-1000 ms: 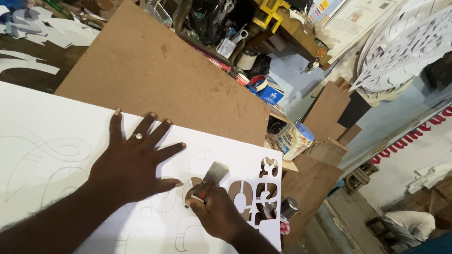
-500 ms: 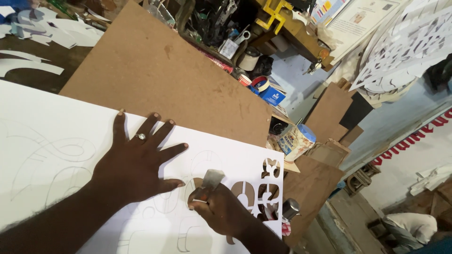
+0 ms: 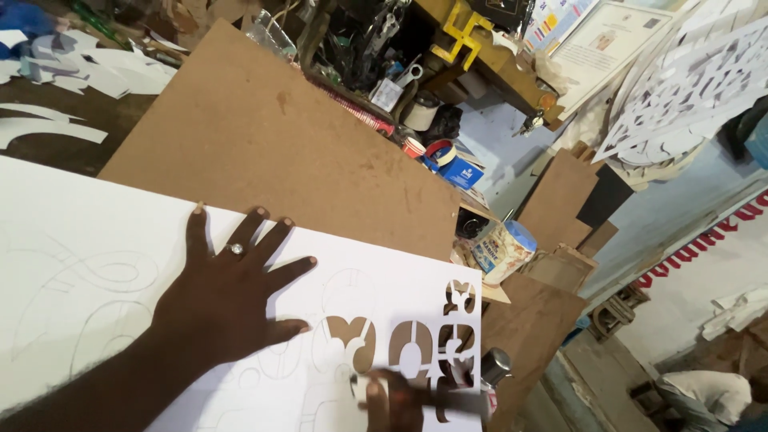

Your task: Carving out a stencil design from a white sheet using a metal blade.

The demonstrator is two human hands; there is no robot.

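— On the brown board (image 3: 264, 152), what am I looking at first?

— I am looking down at a big white sheet (image 3: 96, 264) lying flat across that board and running off the left edge of view. Pencil curves are showing faintly over most of it, and near its right end a row of shapes is already cut clean through, so the brown is showing in the holes.

— Which step am I judging to be in hand?

— I am reading it as cutting out the drawn pattern, shape by shape, working from the right end inward. The outlines left of the holes are looking uncut.

— What are my hands doing?

— My left hand (image 3: 232, 300) is pressing flat on the sheet, fingers spread wide and released, a ring (image 3: 236, 249) showing on one finger. My right hand (image 3: 396, 400) is sitting low at the frame's bottom edge, just beside the cut-outs, fingers closing around a slim tool (image 3: 360, 386); it is too blurred for me to tell the kind.

— What is the next move calling for?

— I am thinking it is calling for steady pressure from the left hand so the sheet is not sliding, and a slow, controlled stroke along the pencil line.

— Anything small nearby?

— A tin (image 3: 506, 250) with a pale lid is standing past the sheet's corner.
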